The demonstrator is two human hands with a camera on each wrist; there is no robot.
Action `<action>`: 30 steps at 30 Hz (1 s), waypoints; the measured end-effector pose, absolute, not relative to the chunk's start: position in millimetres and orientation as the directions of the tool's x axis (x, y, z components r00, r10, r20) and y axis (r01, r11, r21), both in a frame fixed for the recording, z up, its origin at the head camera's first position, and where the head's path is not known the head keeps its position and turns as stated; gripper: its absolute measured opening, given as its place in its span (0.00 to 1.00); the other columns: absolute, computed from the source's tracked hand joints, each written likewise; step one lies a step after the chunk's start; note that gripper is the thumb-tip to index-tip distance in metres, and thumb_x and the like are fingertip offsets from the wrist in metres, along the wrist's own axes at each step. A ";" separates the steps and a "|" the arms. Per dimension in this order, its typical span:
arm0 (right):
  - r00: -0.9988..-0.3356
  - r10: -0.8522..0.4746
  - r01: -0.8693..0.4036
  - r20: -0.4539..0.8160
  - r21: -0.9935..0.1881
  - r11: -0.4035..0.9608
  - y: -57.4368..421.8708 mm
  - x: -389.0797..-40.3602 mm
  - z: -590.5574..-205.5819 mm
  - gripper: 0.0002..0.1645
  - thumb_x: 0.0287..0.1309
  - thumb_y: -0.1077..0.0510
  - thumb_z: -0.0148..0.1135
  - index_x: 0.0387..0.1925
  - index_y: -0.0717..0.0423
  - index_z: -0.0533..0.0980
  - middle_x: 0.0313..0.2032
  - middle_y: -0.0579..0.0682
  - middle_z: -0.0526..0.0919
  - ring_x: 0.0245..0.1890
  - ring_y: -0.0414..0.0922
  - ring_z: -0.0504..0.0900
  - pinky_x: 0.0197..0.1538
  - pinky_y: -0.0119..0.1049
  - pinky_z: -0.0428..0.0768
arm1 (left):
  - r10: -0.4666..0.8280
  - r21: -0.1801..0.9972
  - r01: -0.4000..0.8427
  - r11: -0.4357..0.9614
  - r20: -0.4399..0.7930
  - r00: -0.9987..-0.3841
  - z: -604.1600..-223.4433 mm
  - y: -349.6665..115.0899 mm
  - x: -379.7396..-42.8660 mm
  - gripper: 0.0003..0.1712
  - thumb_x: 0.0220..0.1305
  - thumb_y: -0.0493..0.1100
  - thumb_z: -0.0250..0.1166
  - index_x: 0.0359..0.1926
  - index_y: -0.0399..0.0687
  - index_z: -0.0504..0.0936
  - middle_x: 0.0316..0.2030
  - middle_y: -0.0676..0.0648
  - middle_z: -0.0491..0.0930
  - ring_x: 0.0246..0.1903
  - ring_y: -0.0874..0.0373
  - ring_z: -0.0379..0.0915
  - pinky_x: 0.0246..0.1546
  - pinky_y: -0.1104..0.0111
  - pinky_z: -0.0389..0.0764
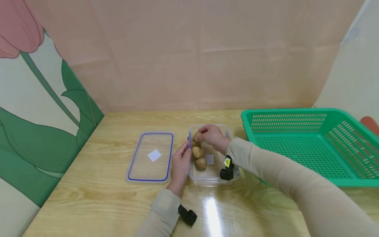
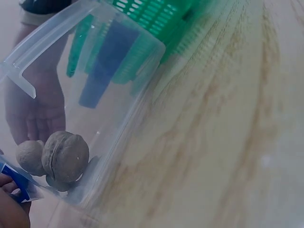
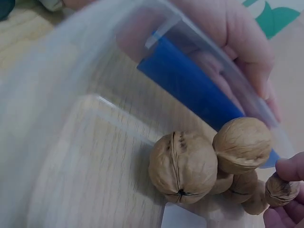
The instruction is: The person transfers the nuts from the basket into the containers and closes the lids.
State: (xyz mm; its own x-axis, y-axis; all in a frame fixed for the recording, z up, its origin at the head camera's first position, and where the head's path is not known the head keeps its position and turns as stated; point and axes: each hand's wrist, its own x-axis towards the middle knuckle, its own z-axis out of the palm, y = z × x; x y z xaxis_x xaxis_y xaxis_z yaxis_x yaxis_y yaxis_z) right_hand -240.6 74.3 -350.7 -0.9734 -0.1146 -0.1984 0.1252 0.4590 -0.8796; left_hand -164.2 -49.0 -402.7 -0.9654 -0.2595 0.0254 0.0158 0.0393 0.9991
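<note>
A clear plastic food container (image 1: pixel 207 180) stands in front of me, with several walnuts (image 3: pixel 183 166) gathered along its left side. My right hand (image 1: pixel 211 135) reaches inside and pinches a walnut (image 3: pixel 281 191) between thumb and fingers, near the far left corner. At the outside of the left wall, my left hand (image 1: pixel 181 164) grips the container's edge by its blue side latch (image 3: pixel 190 80). Through the clear wall, the left wrist view shows two walnuts (image 2: pixel 65 156) close together.
Left of the container lies its clear lid (image 1: pixel 142 166) with a blue seal and a white square label (image 1: pixel 154 155). A large green basket (image 1: pixel 296 182) stands close on the right, under my right forearm. A pinkish sheet (image 1: pixel 189 65) hangs behind the wooden table (image 1: pixel 97 184).
</note>
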 end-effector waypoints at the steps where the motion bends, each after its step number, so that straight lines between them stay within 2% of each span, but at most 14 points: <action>1: -0.974 -0.110 0.125 -0.197 -0.878 0.463 73.5 -241.4 -351.1 0.23 0.46 0.67 0.64 0.47 0.67 0.73 0.43 0.58 0.78 0.42 0.48 0.74 0.47 0.35 0.75 | -0.258 0.999 0.015 0.037 0.024 -0.966 -402.6 -48.9 -164.5 0.21 0.61 0.38 0.55 0.55 0.46 0.77 0.55 0.47 0.76 0.55 0.56 0.71 0.56 0.64 0.73; 11: -0.981 -0.082 0.110 -0.175 -0.856 0.506 68.0 -243.7 -353.0 0.23 0.47 0.64 0.66 0.47 0.67 0.74 0.46 0.60 0.79 0.43 0.49 0.75 0.48 0.37 0.76 | -0.252 0.999 0.036 0.017 0.039 -0.967 -403.3 -48.1 -166.4 0.20 0.60 0.37 0.56 0.55 0.44 0.77 0.55 0.45 0.76 0.55 0.54 0.71 0.56 0.63 0.73; 15: -0.984 -0.064 0.107 -0.168 -0.835 0.540 65.4 -245.3 -354.6 0.21 0.46 0.62 0.68 0.44 0.66 0.75 0.43 0.59 0.80 0.41 0.48 0.75 0.45 0.36 0.77 | -0.248 1.000 0.019 0.018 0.023 -0.968 -401.8 -48.3 -166.2 0.20 0.60 0.37 0.55 0.55 0.45 0.77 0.54 0.46 0.77 0.52 0.54 0.73 0.54 0.64 0.75; 21: -0.978 -0.050 0.149 -0.205 -0.841 0.520 62.5 -247.3 -356.1 0.18 0.47 0.61 0.68 0.41 0.65 0.75 0.39 0.55 0.79 0.39 0.47 0.74 0.42 0.34 0.75 | -0.250 0.999 0.009 0.042 0.019 -0.968 -399.0 -50.2 -167.3 0.20 0.59 0.37 0.56 0.53 0.46 0.79 0.51 0.45 0.79 0.47 0.55 0.74 0.50 0.65 0.77; 25: -0.975 -0.048 0.161 -0.218 -0.836 0.524 62.0 -247.0 -355.8 0.18 0.48 0.60 0.68 0.41 0.64 0.75 0.41 0.55 0.78 0.41 0.47 0.73 0.45 0.36 0.75 | -0.237 1.000 -0.001 0.027 0.005 -0.971 -398.6 -51.6 -167.5 0.20 0.59 0.37 0.56 0.54 0.46 0.78 0.52 0.45 0.79 0.47 0.55 0.74 0.50 0.64 0.77; 30: -0.973 -0.057 0.154 -0.223 -0.815 0.559 63.0 -245.0 -352.0 0.25 0.48 0.58 0.68 0.48 0.65 0.73 0.48 0.58 0.77 0.48 0.51 0.73 0.54 0.43 0.74 | -0.218 1.000 -0.004 -0.010 -0.006 -0.976 -399.7 -52.7 -165.8 0.21 0.60 0.36 0.55 0.55 0.46 0.77 0.54 0.45 0.77 0.51 0.54 0.73 0.52 0.64 0.76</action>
State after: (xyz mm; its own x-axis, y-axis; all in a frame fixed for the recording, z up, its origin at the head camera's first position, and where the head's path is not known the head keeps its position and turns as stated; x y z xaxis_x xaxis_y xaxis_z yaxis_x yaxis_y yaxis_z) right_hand -245.0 63.0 -352.0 -0.9732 -0.0572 -0.2228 0.1537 0.5589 -0.8148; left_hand -165.8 -52.7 -399.7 -0.9760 -0.2178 -0.0064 -0.0044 -0.0096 0.9999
